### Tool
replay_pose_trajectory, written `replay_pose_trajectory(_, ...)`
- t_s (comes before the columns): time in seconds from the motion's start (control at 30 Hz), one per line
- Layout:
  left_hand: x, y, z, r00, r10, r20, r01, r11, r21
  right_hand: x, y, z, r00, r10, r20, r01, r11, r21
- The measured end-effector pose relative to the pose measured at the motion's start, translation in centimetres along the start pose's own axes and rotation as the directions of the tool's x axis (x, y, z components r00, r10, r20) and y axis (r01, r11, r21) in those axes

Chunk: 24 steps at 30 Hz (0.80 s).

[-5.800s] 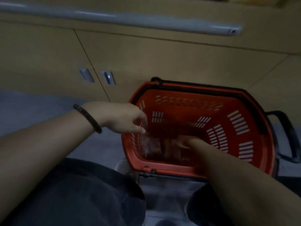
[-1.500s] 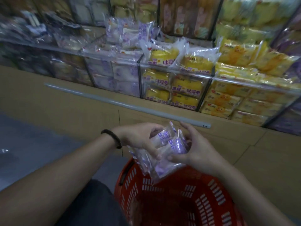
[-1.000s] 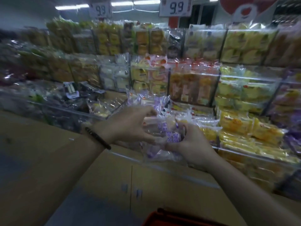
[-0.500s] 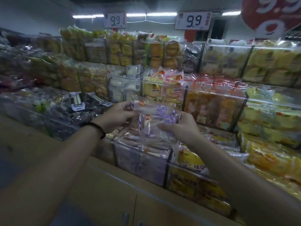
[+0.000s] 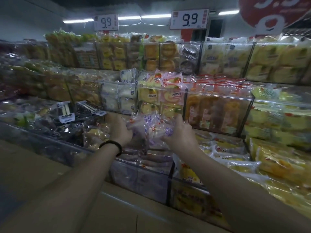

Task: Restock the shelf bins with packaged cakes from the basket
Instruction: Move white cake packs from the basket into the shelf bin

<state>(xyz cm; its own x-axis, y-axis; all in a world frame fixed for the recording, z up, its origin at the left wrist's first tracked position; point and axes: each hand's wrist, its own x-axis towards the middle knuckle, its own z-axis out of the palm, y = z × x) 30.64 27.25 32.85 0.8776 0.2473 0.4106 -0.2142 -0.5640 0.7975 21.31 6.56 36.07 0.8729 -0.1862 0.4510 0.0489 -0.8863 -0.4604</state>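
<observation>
The bin [image 5: 134, 179] directly below the left hand [image 5: 120, 130] and right hand [image 5: 180, 137] is being stocked with purple packs [image 5: 151, 161]. A bundle of cakes [image 5: 148, 126] (purple wrappers, matching that bin) is being held just above it, clamped between both hands, fingers curled round each side. Placing is judged in hand; lowering into the bin, then letting go, is being called for next.

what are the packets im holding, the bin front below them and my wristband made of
Cake packets: thin clear plastic film, glossy; it crinkles and glints, with purple print. Bin front: rigid clear plastic, perhaps acrylic; stock shows through and edges catch light. Wristband: dark, looks beaded or corded; too dim to tell.
</observation>
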Motion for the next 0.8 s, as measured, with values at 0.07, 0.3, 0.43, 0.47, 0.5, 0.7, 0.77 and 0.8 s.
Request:
replay_pose_trajectory(0.07, -0.2, -0.2, 0.1, 0.998, 0.060, -0.027, -0.061, 0.998, -0.029, -0.1, 0.0, 0.1, 0.998, -0.054, 0.016, 0.055, 0.995, -0.085)
replay_pose_trajectory(0.3, -1.7, -0.7, -0.9, 0.944, 0.257, 0.206, -0.278, 0.957, 0.078, -0.6, -0.3, -1.2, 0.997, -0.039, 0.067, 0.048, 0.991, -0.126)
replay_pose_trajectory(0.43, -1.5, -1.8, -0.5, 0.920, 0.341, 0.194, -0.378, 0.904, 0.201, -2.6, -0.5, -2.1, 0.992, -0.116, 0.040, 0.122, 0.973, -0.196)
replay_pose_trajectory(0.47, -1.3, -2.0, -0.4, 0.911, 0.361, 0.201, -0.402, 0.887, 0.227, -3.4, -0.5, -2.4, 0.989, -0.143, 0.036, 0.147, 0.973, -0.176)
replay_pose_trajectory(0.5, -1.1, -2.2, -0.4, 0.904, 0.372, 0.213, -0.417, 0.876, 0.243, -4.3, -0.4, -2.8, 0.985, -0.171, 0.026, 0.173, 0.975, -0.142)
replay_pose_trajectory(0.7, -2.4, -1.7, -1.2, 0.934, 0.292, 0.208, -0.355, 0.828, 0.433, -11.2, 1.4, -4.5, 0.879, -0.417, -0.230, 0.444, 0.892, 0.080)
replay_pose_trajectory(0.77, -4.6, -1.1, -1.5, 0.942, 0.317, 0.108, -0.334, 0.870, 0.362, -14.6, 2.2, -3.8, 0.833, -0.448, -0.325, 0.515, 0.843, 0.159)
replay_pose_trajectory(0.8, -6.4, -0.7, -1.6, 0.935, 0.347, 0.065, -0.350, 0.882, 0.316, -16.4, 2.6, -3.1, 0.837, -0.439, -0.327, 0.515, 0.834, 0.199)
